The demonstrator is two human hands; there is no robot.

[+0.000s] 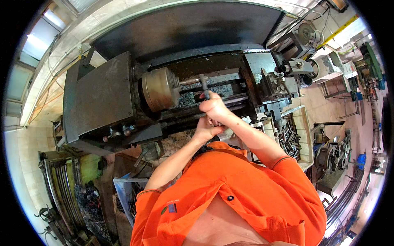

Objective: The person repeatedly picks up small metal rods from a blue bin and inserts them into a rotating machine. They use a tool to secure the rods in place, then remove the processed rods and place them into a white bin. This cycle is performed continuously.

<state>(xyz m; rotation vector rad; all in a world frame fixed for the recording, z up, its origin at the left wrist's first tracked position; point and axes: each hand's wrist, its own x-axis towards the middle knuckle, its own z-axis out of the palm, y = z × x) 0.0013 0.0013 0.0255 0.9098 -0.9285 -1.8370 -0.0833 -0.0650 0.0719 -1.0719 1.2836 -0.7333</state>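
Note:
My right hand (214,107) is closed around the dark lower end of a slim grey tool (205,85); its exact kind is unclear. The tool's far end meets or overlaps a thin metal bar (190,81) held in the lathe chuck (159,89). The chuck looks smeared, as if turning. Just below, my left hand (208,129) is closed, its fingers curled under my right wrist. Whatever those fingers grip is hidden. Both hands are over the near side of the lathe bed (230,100).
The grey headstock (104,94) stands left, with levers (116,133) on its front. A carriage with a tool post (279,80) sits right. Metal chips (221,90) cover the bed. A wooden bin (304,135) of metal pieces is beside my right arm. A dark splash guard (193,28) rises behind.

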